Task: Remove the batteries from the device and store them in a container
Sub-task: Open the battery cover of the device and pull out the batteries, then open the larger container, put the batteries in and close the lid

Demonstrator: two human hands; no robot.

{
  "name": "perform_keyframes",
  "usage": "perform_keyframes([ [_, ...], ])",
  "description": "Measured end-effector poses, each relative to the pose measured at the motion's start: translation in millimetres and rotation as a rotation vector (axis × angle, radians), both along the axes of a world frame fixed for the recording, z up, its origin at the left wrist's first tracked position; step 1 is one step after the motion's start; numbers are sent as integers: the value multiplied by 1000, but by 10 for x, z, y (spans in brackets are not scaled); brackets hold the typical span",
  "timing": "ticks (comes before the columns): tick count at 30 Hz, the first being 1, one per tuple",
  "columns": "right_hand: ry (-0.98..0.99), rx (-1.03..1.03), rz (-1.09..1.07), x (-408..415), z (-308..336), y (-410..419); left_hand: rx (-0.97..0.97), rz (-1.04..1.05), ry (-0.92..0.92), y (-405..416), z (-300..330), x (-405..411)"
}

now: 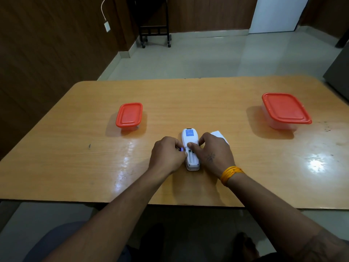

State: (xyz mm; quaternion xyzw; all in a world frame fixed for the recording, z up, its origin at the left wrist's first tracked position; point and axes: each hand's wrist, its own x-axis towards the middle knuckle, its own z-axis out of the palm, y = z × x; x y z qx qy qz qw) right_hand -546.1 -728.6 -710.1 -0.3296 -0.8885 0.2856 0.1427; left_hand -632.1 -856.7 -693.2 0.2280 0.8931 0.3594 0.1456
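A white remote-like device [190, 138] lies face down at the middle of the wooden table [75, 167], its battery bay open toward me. My left hand [167, 156] pinches a small battery [181, 149] with a blue end, just left of the device. My right hand [213, 153] rests on the device, thumb pressing at the top of the bay. A white piece, probably the battery cover [219, 136], lies behind my right hand. Two clear containers with shut red lids stand on the table: a small one [129, 115] at the left, a larger one [286, 109] at the right.
The table's front edge runs just under my forearms. A black wheeled cart [154, 25] stands far back on the tiled floor by the wood-panelled wall. A grey cabinet edge [340, 72] shows at the right.
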Motion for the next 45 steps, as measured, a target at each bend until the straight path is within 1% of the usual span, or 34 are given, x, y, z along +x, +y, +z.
perform_keyframes([
  [2, -35, 70, 49, 29, 65, -19, 8, 14, 24, 9, 18, -6],
  [4, -84, 64, 78, 38, 161, -5, 50, 33, 33, 26, 53, -10],
  [8, -111, -203, 35, 61, 352, 122, 143, 41, 52, 105, 130, 42],
  [11, -83, -239, 27, 134, 375, 208, 174, 12, 64, 211, 189, 152],
  [13, -28, -242, 18, 221, 356, 249, 183, -23, 69, 302, 209, 237],
  [15, 24, -185, -29, 349, 336, 321, 198, -39, 58, 400, 213, 332],
  [17, -19, -52, -72, 521, 315, 442, 201, -56, 38, 514, 185, 451],
  [20, -90, -29, -146, 819, 295, 655, 161, -140, 46, 715, 96, 668],
  [23, -123, 56, -197, 1021, 312, 810, 80, -236, 95, 930, 10, 843],
  [27, -89, 55, -219, 1065, 238, 859, 12, -297, 137, 1142, -70, 980],
  [32, 17, -35, -263, 1031, 99, 885, 3, -314, 181, 1274, -97, 1088],
  [36, 57, -76, -289, 1061, 28, 936, 7, -295, 194, 1329, -147, 1081],
  [42, 61, -25, -310, 1069, 25, 939, 15, -279, 179, 1314, -155, 1058],
  [45, 6, -30, -342, 1136, 89, 958, -10, -261, 125, 1309, -133, 1047],
])
